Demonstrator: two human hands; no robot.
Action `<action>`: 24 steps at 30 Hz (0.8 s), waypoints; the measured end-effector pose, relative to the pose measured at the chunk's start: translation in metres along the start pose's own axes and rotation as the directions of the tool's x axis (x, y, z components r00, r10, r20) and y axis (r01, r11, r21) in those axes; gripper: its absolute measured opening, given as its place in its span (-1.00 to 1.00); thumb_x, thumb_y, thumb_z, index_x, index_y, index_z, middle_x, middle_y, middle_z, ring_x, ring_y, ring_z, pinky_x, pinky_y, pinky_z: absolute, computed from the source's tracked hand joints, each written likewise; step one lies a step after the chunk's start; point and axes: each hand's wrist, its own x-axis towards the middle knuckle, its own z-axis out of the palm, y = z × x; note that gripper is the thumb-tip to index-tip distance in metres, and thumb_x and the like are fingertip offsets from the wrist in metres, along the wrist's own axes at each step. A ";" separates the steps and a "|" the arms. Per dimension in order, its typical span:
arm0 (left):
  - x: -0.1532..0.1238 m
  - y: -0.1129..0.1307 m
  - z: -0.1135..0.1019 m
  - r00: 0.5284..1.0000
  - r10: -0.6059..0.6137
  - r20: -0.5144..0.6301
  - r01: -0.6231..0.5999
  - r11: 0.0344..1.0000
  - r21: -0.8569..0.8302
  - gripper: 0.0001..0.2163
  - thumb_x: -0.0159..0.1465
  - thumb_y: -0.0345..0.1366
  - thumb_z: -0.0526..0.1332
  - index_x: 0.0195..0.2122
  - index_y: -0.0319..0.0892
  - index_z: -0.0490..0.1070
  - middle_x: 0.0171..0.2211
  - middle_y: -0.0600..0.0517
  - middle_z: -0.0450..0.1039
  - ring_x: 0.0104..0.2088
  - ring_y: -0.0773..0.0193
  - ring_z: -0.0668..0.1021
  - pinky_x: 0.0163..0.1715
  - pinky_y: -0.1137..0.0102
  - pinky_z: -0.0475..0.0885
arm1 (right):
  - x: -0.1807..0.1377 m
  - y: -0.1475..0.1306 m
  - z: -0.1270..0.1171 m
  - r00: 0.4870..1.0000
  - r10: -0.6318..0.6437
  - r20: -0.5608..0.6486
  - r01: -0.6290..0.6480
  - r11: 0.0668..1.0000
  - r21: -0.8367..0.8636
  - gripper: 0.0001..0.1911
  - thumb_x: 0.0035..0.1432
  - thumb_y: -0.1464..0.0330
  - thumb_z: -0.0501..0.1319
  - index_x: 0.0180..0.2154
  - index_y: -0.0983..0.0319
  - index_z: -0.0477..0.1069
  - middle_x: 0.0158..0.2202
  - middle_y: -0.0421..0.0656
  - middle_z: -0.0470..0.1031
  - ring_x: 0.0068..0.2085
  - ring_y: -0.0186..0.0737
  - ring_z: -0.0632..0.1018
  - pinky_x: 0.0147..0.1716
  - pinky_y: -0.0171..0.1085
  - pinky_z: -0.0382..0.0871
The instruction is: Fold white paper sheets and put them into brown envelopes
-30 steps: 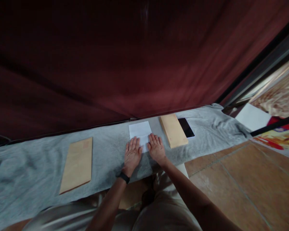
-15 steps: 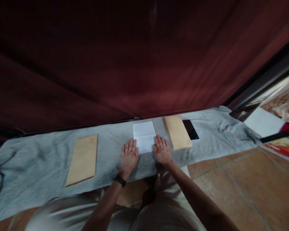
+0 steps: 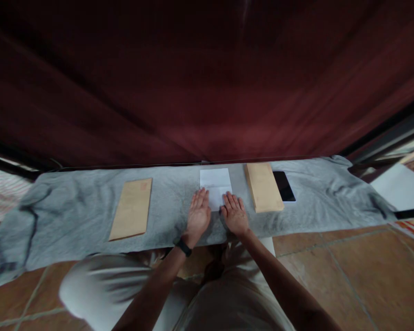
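Observation:
A white sheet of paper [image 3: 215,179] with a crease across it lies on the grey cloth in front of me. My left hand [image 3: 198,214], a black band on its wrist, rests flat with its fingertips over the paper's lower left edge. On the lower right edge lies my right hand [image 3: 235,215], fingers stretched out. Neither hand grips anything. To the right is a stack of brown envelopes [image 3: 265,187], close to my right hand. A single brown envelope [image 3: 131,209] lies farther off on the left.
A dark-screened tablet or phone [image 3: 284,186] lies beside the stack, partly under it. The grey cloth [image 3: 79,211] covers a long narrow surface against a dark red panel [image 3: 207,101]. My legs are below its near edge, over a tiled floor [image 3: 317,271].
My view has turned slightly, so everything sits a little farther right. My left hand has come closer to my right hand and reaches further over the paper's edge.

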 end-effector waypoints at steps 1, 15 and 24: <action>0.005 0.009 0.003 0.999 0.037 0.020 -0.036 0.999 -0.018 -0.48 0.43 -0.36 -0.06 0.41 -0.32 0.10 0.43 -0.19 0.11 0.45 0.08 0.13 0.42 0.10 0.08 | 0.001 0.000 0.000 1.000 -0.001 0.002 0.001 1.000 0.002 -0.45 0.45 0.29 -0.01 0.40 0.26 0.15 0.42 -0.01 0.15 0.41 0.03 0.22 0.38 0.08 -0.01; 0.040 -0.017 0.027 0.989 -0.144 0.020 0.145 0.980 -0.137 -0.50 0.40 -0.27 0.03 0.34 -0.35 0.22 0.39 -0.29 0.16 0.40 -0.06 0.22 0.36 0.04 0.13 | 0.022 0.008 -0.002 0.996 0.079 -0.036 -0.073 0.987 0.141 -0.54 0.43 0.35 0.03 0.28 0.25 0.34 0.33 0.00 0.34 0.30 0.00 0.37 0.30 0.00 0.17; 0.103 -0.041 0.017 0.830 -0.537 0.151 0.497 0.588 -0.638 -0.76 0.15 -0.35 0.20 -0.13 -0.17 0.46 -0.33 -0.02 0.54 -0.21 0.12 0.59 -0.16 0.27 0.47 | 0.117 0.030 -0.016 0.843 0.525 0.121 -0.525 0.753 0.396 -0.66 0.26 0.47 0.14 0.03 0.26 0.52 -0.07 0.03 0.60 -0.04 -0.10 0.60 -0.03 -0.27 0.42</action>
